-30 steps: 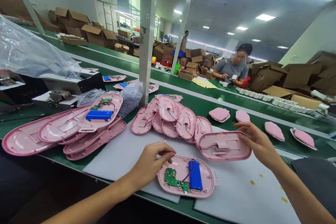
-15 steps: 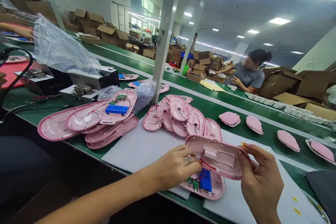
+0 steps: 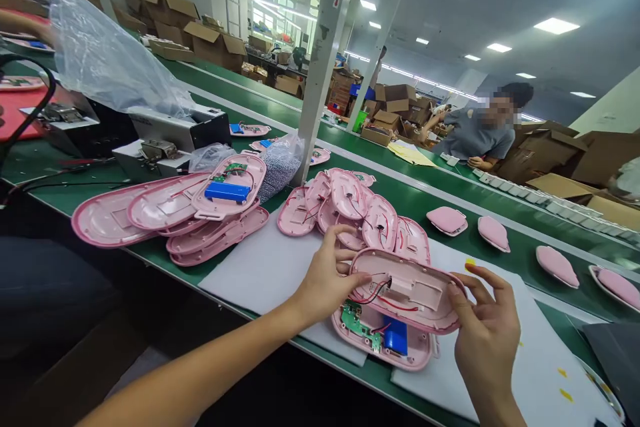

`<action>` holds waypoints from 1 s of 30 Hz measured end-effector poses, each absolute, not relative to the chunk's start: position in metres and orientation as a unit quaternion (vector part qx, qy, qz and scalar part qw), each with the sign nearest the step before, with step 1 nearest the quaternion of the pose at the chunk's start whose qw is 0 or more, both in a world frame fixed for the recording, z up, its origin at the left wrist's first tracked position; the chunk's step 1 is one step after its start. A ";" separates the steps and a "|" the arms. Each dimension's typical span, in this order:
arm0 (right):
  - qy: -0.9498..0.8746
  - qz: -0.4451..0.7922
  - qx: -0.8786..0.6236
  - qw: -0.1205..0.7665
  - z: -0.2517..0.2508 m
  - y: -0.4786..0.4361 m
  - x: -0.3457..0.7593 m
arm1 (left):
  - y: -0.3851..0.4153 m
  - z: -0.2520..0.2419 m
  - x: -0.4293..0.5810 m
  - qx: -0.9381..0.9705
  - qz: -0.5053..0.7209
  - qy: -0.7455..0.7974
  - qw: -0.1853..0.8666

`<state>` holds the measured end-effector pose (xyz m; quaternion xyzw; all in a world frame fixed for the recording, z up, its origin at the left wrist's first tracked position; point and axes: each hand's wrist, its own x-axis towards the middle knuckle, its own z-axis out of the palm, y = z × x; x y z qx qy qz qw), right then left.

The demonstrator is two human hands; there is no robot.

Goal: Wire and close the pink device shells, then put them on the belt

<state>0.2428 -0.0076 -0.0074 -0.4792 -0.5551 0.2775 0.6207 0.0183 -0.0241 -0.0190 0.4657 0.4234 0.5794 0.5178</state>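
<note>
My left hand (image 3: 327,280) and my right hand (image 3: 487,330) both grip a pink plastic shell half (image 3: 407,290) with red and black wires, one at each end, tilted above the table. Under it lies a second pink shell half (image 3: 383,340) with a green circuit board and a blue battery, on a white foam mat (image 3: 265,273). Just behind is a pile of small pink shells with red wires (image 3: 350,210).
A row of long pink shells (image 3: 165,210), one with a blue battery, lies at left beside a bag of small parts (image 3: 280,163) and a grey machine (image 3: 177,130). Closed pink units (image 3: 447,220) sit on the green belt. A seated person (image 3: 477,133) works across, among cardboard boxes.
My right hand carried the pink shell half from the pile over the one with the battery. My left hand left the lower shell and took the upper one's left end. The camera shifted left.
</note>
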 end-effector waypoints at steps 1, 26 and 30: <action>-0.574 0.274 -0.470 0.612 -0.004 -0.006 0.243 | -0.022 -0.018 0.018 0.456 0.568 0.418 0.543; -0.892 -0.114 -0.369 0.235 0.027 0.035 0.195 | -0.022 -0.025 0.022 0.433 0.570 0.420 0.557; -0.873 0.070 -0.431 0.217 0.038 0.050 0.209 | -0.020 -0.021 0.018 0.453 0.555 0.450 0.533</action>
